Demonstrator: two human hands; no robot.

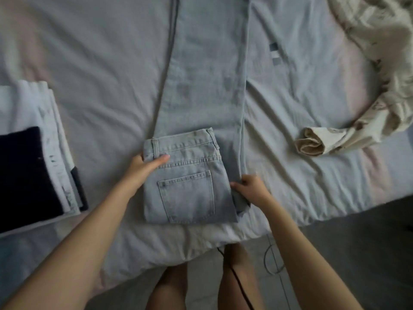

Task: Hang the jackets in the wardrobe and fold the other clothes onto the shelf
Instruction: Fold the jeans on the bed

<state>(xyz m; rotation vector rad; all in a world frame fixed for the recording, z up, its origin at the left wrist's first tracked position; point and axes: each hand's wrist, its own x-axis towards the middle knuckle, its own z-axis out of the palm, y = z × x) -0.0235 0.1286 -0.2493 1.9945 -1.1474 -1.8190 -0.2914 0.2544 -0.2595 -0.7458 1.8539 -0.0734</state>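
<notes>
Left hand [139, 170] gripping jeans [190, 193], right hand [250, 186] pinching their side edge

jeans [190, 175] part-folded on bed [89, 63] | left grip [143, 168] holds left edge | right grip [250, 186] pinches right edge
</notes>
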